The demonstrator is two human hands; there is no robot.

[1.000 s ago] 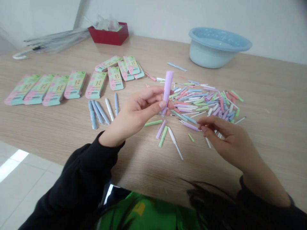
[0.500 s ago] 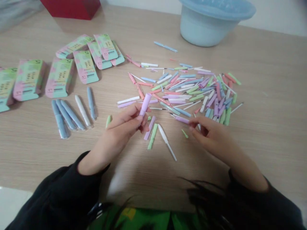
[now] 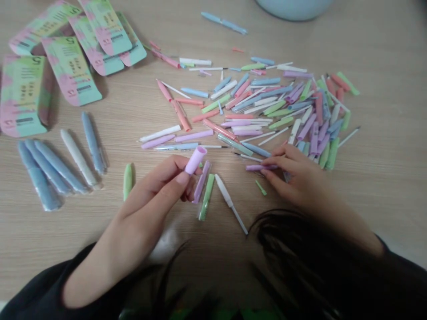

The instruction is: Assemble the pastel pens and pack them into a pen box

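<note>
Pale wood-grain tabletop (image 3: pixel 390 178), fine horizontal streaks, soft muted light, darker toward the bottom

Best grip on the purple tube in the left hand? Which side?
I'd pinch the purple tube low on its wall, from the left, thumb opposite fingers, as the left hand does: it's a slim cylinder leaning right, its hollow mouth up, so a low pinch should leave the rim bare. Its lower end is hidden.
</note>
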